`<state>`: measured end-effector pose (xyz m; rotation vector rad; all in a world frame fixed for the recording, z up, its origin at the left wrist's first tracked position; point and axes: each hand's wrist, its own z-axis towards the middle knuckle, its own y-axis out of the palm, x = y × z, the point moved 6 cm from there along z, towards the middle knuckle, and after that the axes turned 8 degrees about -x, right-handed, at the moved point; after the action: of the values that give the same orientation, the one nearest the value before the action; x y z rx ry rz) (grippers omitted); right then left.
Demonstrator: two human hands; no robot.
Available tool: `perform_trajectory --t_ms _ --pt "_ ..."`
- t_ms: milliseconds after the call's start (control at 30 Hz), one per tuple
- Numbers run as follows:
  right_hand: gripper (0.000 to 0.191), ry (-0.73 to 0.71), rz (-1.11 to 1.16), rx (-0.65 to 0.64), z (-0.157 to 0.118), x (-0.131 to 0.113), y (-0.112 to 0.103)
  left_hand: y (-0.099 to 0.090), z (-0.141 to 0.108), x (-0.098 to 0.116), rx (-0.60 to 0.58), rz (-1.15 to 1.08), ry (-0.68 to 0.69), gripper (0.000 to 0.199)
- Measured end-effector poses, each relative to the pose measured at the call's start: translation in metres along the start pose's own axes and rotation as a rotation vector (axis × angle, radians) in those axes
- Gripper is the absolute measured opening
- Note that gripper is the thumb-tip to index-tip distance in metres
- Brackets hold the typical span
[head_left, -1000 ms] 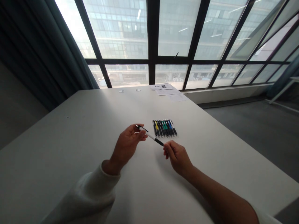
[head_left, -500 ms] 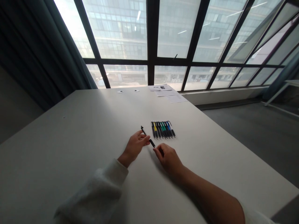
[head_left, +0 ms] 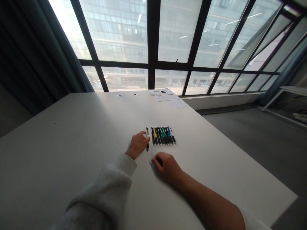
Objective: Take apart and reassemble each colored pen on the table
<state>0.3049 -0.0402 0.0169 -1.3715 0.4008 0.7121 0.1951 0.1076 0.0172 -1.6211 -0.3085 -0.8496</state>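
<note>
My left hand (head_left: 139, 143) is closed on a black-and-white click pen (head_left: 147, 148), its thumb and fingers gripping the barrel. The pen points toward me, close to the left end of a row of pens (head_left: 164, 136). Several pens lie side by side in that row, mostly black, with yellow, green, blue and white barrels among them. Below the row, my right hand (head_left: 168, 166) rests near the tabletop with its fingers curled in and the thumb against them. No object shows in it, and it is apart from the pens.
The pens lie on a wide white table (head_left: 96, 134). Printed sheets of paper (head_left: 165, 95) and two round white discs (head_left: 118, 95) are at its far end. Large windows stand beyond, a dark curtain (head_left: 48, 57) hangs at left, and grey floor borders the right edge.
My left hand has turned the pen from a slant to nearly parallel with the row and set it close beside. My right hand has let go of the pen's tip.
</note>
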Motion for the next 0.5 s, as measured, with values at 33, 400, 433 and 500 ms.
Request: perform_trajectory --t_ms 33,400,433,500 --pt "0.015 0.003 0.0 -0.003 0.0 0.0 0.0 0.003 0.002 0.002 -0.01 0.054 0.004 0.032" --pt "0.013 0.0 0.007 -0.025 -0.001 0.0 0.001 0.018 0.017 0.011 -0.05 0.399 0.032 0.033" --pt "0.013 -0.002 0.007 -0.025 -0.001 -0.001 0.001 0.019 0.018 0.012 -0.05 0.414 0.033 0.033" --pt "0.013 -0.001 0.008 -0.024 -0.002 -0.003 0.003 0.022 0.018 0.013 -0.048 0.437 0.036 0.034"
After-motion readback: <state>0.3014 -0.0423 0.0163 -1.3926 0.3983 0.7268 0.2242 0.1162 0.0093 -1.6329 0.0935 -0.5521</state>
